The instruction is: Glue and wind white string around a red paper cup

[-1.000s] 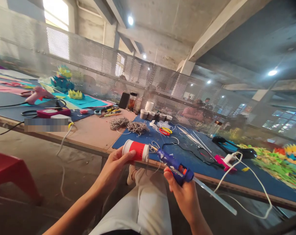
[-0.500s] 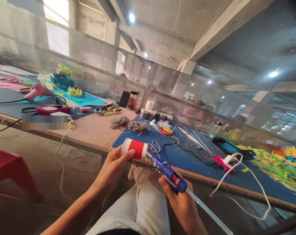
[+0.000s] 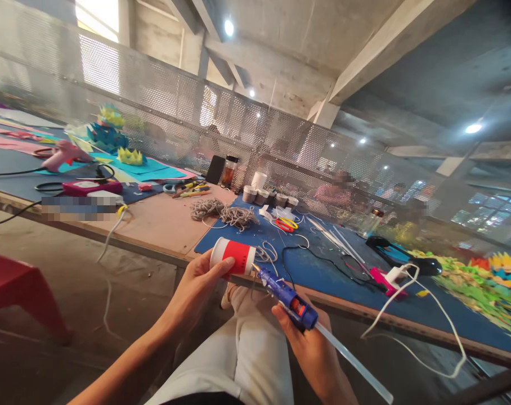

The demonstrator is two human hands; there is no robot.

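Note:
A white paper cup (image 3: 238,256) with a red band lies on its side in the air, gripped by my left hand (image 3: 198,284), thumb on the band. My right hand (image 3: 308,337) is wrapped round a blue hot glue gun (image 3: 283,289), with a long clear glue stick (image 3: 357,363) sticking out of its back end. The gun's metal nozzle points at the cup's base end and is at or very near its edge; whether they touch I cannot tell. Both hands are over my lap, at the table's front edge. Some of my right fingers are hidden behind the gun.
Grey cord bundles (image 3: 224,214), orange-and-yellow scissors (image 3: 286,224) and several small tubs (image 3: 261,197) lie beyond the cup. On the right are a pink power strip (image 3: 388,282) and a white cable (image 3: 443,320). A pink glue gun (image 3: 63,156) rests at left. A red stool (image 3: 21,292) stands below.
The glue gun and its stick have shifted slightly to the left and tilted a little. My left hand and the cup are almost unmoved.

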